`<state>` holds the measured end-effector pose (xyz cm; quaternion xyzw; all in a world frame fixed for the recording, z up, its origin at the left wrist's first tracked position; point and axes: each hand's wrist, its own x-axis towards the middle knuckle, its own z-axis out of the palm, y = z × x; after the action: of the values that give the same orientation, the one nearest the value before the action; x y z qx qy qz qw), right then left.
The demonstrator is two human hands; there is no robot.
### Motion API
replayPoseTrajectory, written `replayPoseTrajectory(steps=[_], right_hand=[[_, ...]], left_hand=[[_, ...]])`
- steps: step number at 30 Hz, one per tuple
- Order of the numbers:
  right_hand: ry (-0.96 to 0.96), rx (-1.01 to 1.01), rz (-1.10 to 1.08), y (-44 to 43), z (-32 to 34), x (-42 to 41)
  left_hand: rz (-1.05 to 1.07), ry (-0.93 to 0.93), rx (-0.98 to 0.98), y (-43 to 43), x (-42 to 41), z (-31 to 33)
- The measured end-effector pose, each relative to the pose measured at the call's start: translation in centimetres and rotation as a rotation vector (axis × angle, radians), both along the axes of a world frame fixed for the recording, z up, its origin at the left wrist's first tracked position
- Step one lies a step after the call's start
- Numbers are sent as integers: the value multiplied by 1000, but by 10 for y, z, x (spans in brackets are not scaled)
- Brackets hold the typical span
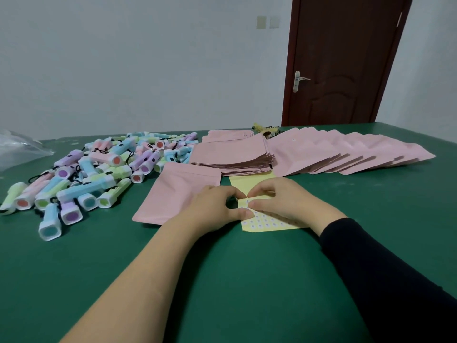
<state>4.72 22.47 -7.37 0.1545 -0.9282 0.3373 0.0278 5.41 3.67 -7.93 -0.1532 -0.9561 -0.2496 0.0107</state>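
Observation:
A yellow sticker sheet (265,222) with rows of small round white stickers lies on the green table (222,280) in front of me. My left hand (212,209) rests on its left edge, thumb pressing the sheet down. My right hand (284,201) lies over the sheet, thumb and forefinger pinching at a folded-up part of it near the top left. A single pink pouch (173,194) lies flat just left of my left hand, partly under it.
A heap of pastel toy flashlights (94,169) covers the left of the table. A stack of flat pink pouches (232,154) sits behind the sheet, with a fanned row of pouches (346,152) to the right. A clear plastic bag (17,147) lies far left. A brown door (341,60) stands behind.

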Motion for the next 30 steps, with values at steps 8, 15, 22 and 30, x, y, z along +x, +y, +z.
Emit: replayPoseTrajectory(steps=[8,15,22,30], right_hand=[[50,-54,54,2,-1,-3],[88,-84,38,3,-2,-4],[106,-111,62,-3,-1,-4],[87,-162,62,-4,-1,-1]], left_hand=[[-7,39,32,0,-2,-3],[-5,81,2,1,-1,-4],[-3,82,22,1,-3,-5],[-1,92,16,1,-1,-3]])
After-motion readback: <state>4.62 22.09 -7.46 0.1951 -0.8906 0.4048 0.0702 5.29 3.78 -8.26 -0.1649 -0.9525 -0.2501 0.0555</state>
